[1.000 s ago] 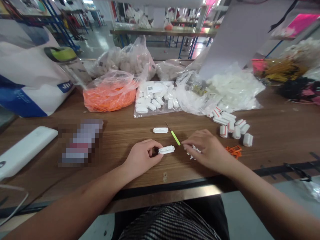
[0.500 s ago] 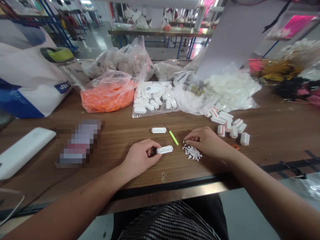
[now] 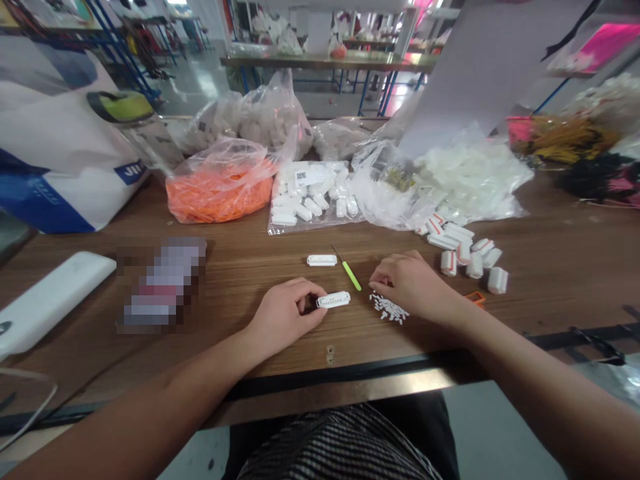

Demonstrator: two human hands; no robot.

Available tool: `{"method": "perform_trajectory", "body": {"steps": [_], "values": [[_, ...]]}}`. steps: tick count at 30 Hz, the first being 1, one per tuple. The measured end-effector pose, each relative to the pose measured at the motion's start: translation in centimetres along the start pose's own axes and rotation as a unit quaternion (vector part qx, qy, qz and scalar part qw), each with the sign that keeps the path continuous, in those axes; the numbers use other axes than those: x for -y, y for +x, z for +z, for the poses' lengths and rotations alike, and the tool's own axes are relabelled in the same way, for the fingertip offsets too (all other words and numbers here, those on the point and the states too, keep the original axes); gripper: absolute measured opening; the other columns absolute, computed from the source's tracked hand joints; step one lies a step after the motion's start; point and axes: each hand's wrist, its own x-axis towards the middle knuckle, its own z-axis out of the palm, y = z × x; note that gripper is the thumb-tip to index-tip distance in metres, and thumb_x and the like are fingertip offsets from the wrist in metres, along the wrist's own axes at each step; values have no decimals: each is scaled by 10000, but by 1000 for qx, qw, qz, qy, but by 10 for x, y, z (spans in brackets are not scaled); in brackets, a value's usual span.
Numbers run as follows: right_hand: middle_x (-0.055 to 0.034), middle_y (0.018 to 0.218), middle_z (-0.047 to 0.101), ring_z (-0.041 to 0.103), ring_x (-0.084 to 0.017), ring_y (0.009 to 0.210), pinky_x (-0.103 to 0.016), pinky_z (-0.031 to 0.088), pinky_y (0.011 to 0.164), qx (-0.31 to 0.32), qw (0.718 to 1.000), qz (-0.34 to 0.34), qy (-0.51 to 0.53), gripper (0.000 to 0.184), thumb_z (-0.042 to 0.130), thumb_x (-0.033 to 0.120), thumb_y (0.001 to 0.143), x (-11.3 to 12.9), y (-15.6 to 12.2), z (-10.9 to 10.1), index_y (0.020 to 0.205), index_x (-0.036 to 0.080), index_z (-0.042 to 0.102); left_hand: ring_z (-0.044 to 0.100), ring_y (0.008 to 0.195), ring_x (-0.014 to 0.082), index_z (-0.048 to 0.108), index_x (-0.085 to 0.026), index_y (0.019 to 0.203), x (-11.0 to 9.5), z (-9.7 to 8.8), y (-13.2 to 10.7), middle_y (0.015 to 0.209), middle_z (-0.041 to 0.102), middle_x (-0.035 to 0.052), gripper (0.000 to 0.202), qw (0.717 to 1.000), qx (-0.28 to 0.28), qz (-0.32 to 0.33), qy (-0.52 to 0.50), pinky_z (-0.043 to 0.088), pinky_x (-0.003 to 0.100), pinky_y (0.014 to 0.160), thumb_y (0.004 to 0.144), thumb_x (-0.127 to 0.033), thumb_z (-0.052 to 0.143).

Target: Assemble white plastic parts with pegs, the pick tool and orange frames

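Observation:
Between its thumb and fingers, my left hand [image 3: 287, 313] grips the left end of a white connector housing [image 3: 334, 300] with a row of small holes. My right hand [image 3: 407, 283] has its fingertips pinched together at the upper edge of a pile of tiny white plastic pieces [image 3: 389, 308]; whatever they hold is hidden. A second white connector housing [image 3: 322, 260] lies behind the first. Just right of it rests a thin pick with a yellow-green handle [image 3: 351, 275], touched by neither hand.
White blocks with red stripes [image 3: 449, 263] lie beyond my right hand, near an orange frame-like piece [image 3: 475, 298]. Bags of orange parts [image 3: 220, 193] and white parts [image 3: 310, 200] line the back. A blurred-out flat object [image 3: 163, 283] and a white case [image 3: 55, 300] sit left.
My right hand's fingers have curled in closer together at the pile. The left hand keeps its hold on the connector housing. The whole view has shifted slightly.

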Motion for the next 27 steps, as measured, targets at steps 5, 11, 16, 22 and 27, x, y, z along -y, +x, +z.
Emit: {"method": "perform_trajectory", "body": {"steps": [5,11,16,22,27], "values": [[5,639,650,565,-141,589,-308,395,624,-34,987,12,159,153,611,168,783,9,-2,-1,638,204,645,428,525,95,703,-206,862,-1,-1,1,616,497,-46,117,1000,2,0,-4,346,223,530,755,-212,657],[22,671,612,561,-142,682,-327,397,747,-34,970,-66,232,133,621,224,850,30,-5,10,721,204,644,438,533,96,707,-214,857,-1,0,0,610,491,-48,99,1000,2,6,-1,341,223,537,773,-219,654],[17,693,606,554,-147,709,-336,362,790,-33,973,-81,215,131,594,234,883,29,-5,19,764,198,637,442,535,96,706,-215,866,0,0,0,609,486,-51,105,1000,4,6,2,337,222,535,771,-213,661],[5,699,606,534,-154,720,-327,338,790,-69,979,-134,138,127,558,190,881,32,-7,16,769,184,617,432,527,90,704,-210,859,0,1,-1,613,490,-54,103,1000,-1,7,-4,337,218,537,766,-200,661],[-31,729,644,525,-165,725,-346,333,802,-107,975,-184,61,213,503,179,917,37,-12,16,768,164,654,430,527,87,706,-211,865,0,2,0,620,489,-54,109,1000,-3,6,-6,336,213,535,768,-197,658]]}}
